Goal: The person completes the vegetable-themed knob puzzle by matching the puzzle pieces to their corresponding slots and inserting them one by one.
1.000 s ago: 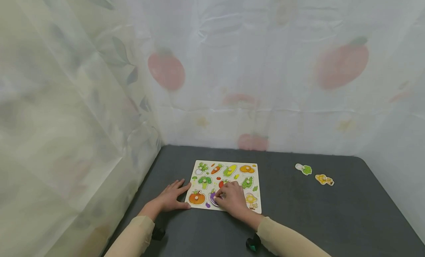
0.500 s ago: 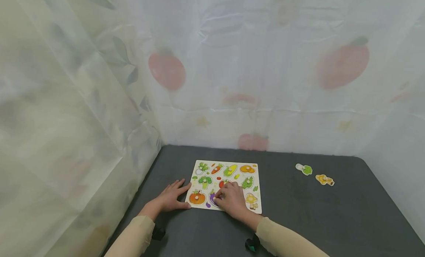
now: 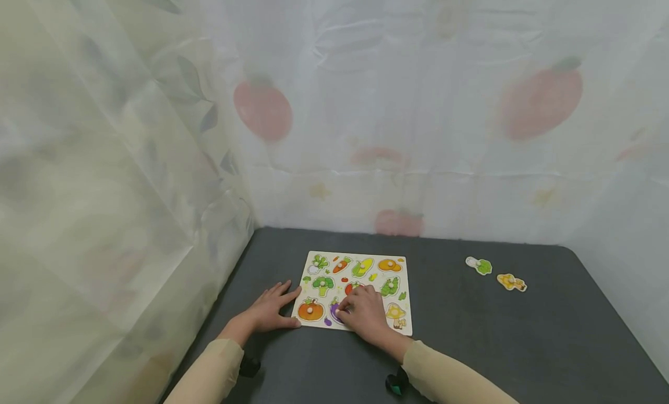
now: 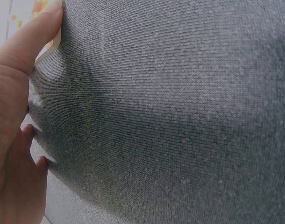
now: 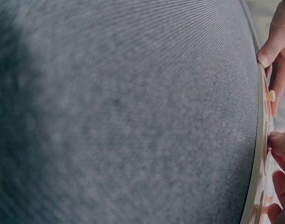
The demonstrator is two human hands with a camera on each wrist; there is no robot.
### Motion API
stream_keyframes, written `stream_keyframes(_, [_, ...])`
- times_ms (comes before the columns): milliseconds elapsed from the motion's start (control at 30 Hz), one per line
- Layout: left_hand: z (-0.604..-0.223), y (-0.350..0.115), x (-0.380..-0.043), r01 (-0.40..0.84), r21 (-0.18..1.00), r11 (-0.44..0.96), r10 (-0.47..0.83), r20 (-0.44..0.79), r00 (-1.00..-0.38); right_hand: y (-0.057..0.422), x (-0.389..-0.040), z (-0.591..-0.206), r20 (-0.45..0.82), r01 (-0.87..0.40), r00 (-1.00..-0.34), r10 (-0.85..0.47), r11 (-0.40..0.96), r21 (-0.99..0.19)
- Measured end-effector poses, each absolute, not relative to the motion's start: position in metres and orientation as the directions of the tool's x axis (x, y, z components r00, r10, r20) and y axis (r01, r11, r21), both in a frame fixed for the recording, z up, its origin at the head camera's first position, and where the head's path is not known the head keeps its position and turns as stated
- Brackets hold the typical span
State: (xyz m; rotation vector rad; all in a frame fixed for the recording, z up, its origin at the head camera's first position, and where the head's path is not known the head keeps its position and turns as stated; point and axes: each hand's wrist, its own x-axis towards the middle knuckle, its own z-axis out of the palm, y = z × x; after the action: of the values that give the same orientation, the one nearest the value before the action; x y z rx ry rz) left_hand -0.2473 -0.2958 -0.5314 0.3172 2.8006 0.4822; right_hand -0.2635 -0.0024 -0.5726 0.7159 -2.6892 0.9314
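A wooden vegetable puzzle board [image 3: 409, 311] lies on the dark table, its pieces bearing small knobs. My right hand [image 3: 366, 316] is over the board's near edge, pinching the eggplant puzzle piece [image 3: 333, 310] by its knob between thumb and forefinger; the hand covers part of the piece and its slot. At the near left corner, my left hand [image 3: 269, 310] rests with fingers spread, thumb and forefinger on the board's edge. In the left wrist view the thumb [image 4: 37, 32] presses on that corner. The right wrist view shows the board's side edge [image 5: 252, 186] low along the table.
Off to the right on the table lie a bok choy piece [image 3: 478, 266] and a yellow piece [image 3: 511, 282]. A pumpkin [image 3: 310, 311], a broccoli [image 3: 323, 286] and several others sit in the board. Printed curtains [image 3: 334, 195] hang behind and at the left [image 3: 104, 218].
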Motion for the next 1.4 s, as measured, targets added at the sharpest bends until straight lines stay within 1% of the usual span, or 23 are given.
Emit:
stream_keyframes(533, [-0.5312, -0.2949, -0.2469, 0.153, 0.351, 0.924, 0.249, -0.246, -0.937, -0.0012, -0.2635, -0.5732, 0.353, -0.521, -0.853, -0.386, 0.672, -0.526])
stream_keyframes(900, [-0.5275, -0.2953, -0.2457, 0.158, 0.359, 0.920, 0.258, -0.250, -0.933, -0.0017, -0.2650, -0.5719, 0.374, -0.548, -0.834, -0.407, 0.691, -0.470])
stream_keyframes(1167, [-0.5288, -0.2965, -0.2472, 0.172, 0.353, 0.920, 0.270, -0.249, -0.930, -0.0003, -0.2649, -0.5731, 0.417, -0.586, -0.803, -0.425, 0.687, -0.430])
stream_keyframes(1400, [-0.5290, -0.2961, -0.2460, 0.164, 0.361, 0.918, 0.264, -0.248, -0.932, 0.0051, -0.2624, -0.5731, 0.435, -0.652, -0.749, -0.501, 0.673, -0.348])
